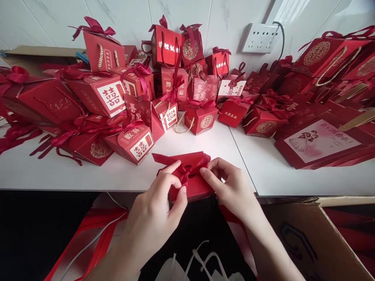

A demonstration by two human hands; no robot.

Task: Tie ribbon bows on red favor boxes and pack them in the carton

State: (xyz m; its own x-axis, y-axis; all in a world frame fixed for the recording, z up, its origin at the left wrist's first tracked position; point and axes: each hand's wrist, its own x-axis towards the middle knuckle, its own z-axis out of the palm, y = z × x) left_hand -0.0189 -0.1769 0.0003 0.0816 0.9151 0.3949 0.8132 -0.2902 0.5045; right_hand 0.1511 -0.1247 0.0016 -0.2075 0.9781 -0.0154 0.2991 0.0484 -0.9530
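Note:
A small red gift box (197, 190) sits at the front edge of the white table, its top toward me. Dark red satin ribbon (187, 170) is tied in a bow on that top, and one ribbon end stretches to the left. Beside the knot, my left hand (159, 203) pinches a hanging piece of the ribbon between thumb and fingers. My right hand (230, 183) is closed on the bow's right loop, thumb on top and fingers behind the box's corner.
Many finished-looking red gift boxes (202, 119) with bows and rope handles crowd the table (181, 146). A flat red bag with a couple's picture (322, 140) lies right. A socket strip (259, 38) is on the wall. Below right stands a cardboard carton (295, 234).

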